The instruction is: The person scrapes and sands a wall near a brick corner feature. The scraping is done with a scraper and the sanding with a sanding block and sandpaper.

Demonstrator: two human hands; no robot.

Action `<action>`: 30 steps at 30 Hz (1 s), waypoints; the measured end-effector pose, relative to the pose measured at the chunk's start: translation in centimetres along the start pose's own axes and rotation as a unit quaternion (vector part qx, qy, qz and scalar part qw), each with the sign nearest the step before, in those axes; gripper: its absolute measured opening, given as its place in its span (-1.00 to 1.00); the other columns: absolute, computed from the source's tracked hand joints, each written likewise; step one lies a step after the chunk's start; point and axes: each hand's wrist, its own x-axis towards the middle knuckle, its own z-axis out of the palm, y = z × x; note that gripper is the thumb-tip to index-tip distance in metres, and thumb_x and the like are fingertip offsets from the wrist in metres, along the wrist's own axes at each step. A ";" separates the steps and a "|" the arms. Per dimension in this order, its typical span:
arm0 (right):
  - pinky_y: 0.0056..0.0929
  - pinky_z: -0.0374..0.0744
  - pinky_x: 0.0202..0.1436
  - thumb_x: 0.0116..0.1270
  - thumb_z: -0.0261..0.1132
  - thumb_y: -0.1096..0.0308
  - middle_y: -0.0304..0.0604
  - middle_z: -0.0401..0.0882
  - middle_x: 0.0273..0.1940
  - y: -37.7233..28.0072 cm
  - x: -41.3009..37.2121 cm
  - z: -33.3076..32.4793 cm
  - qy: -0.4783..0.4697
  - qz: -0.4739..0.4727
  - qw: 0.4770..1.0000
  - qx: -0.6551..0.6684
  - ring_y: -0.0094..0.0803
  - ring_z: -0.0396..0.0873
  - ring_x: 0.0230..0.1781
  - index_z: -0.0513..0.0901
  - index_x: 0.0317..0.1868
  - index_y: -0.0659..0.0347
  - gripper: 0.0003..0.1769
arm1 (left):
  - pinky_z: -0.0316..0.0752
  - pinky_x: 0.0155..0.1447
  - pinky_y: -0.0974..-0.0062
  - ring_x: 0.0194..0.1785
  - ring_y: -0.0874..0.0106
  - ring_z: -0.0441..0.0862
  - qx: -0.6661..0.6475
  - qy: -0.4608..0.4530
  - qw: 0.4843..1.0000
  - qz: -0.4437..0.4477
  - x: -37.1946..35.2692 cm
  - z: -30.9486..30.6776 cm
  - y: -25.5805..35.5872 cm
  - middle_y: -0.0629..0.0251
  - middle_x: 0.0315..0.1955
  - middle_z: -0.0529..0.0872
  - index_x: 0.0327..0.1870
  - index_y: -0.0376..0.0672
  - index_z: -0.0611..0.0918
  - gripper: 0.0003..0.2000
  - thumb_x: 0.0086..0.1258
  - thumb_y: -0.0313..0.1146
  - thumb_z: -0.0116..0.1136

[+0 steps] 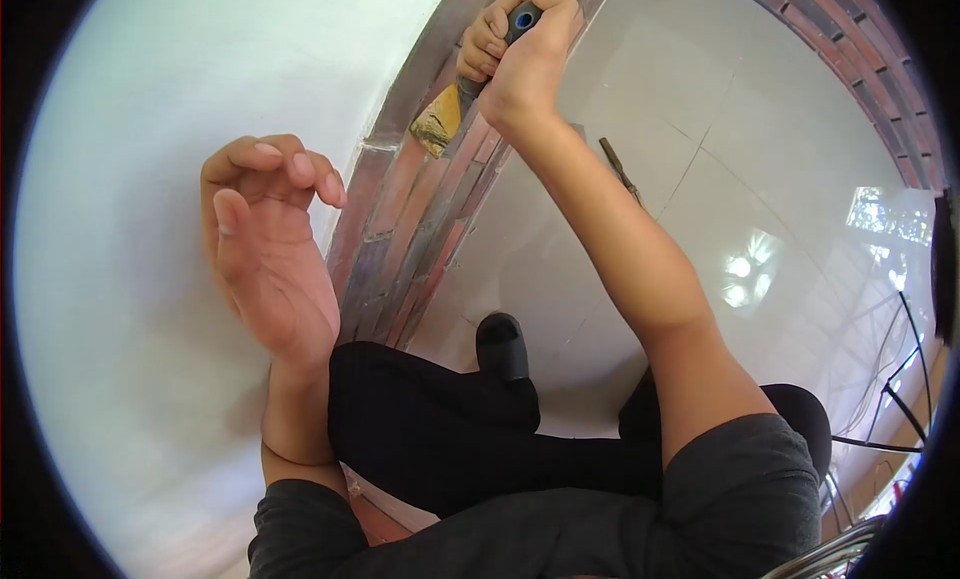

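Note:
My right hand [530, 64] is wrapped round the dark handle of a scraper [437, 121], which has a blue-lined hole at its butt end. The scraper's flat, yellowish, dark-stained blade lies against or just over the brick strip [420, 194] along the wall's foot; exact contact cannot be made out. Lower on the left, my left hand [275, 249] is raised in front of the pale wall [130, 279], palm showing. Its fingers are loosely bent and apart, with nothing in them. Both forearms are bare below dark sleeves.
Glossy pale tiles [640, 79] cover the floor right of the bricks. A thin brown stick-like thing [619, 169] lies there, partly behind my right forearm. My bent leg [430, 419] and dark shoe [501, 346] are below. Black rods and cables [905, 414] stand at the right edge.

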 end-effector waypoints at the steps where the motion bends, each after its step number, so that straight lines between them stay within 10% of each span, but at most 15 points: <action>1: -0.43 0.08 -0.65 0.51 -0.09 0.00 -0.27 0.16 -0.71 -0.1 0.1 -0.2 -0.014 -0.008 1.000 -0.016 -0.51 0.06 -0.75 0.25 -0.59 0.18 -0.46 | 0.44 0.05 0.35 -0.12 0.35 0.52 -0.004 0.004 1.000 -0.004 -0.1 0.0 0.0 0.19 -0.17 0.55 0.11 -0.24 0.47 -0.62 0.73 -0.06 -0.21; 30: -0.47 0.21 -0.64 0.49 -0.05 0.21 -0.27 0.25 -0.75 1.0 -3.4 7.0 -0.147 -0.064 0.962 -0.223 -0.55 0.19 -0.74 0.32 -0.70 0.25 -0.46 | 0.40 0.18 0.37 -0.02 0.40 0.49 0.008 0.026 1.000 0.015 -0.1 -2.9 -1.3 0.12 -0.08 0.60 0.11 -0.33 0.51 -0.69 0.68 -0.23 -0.10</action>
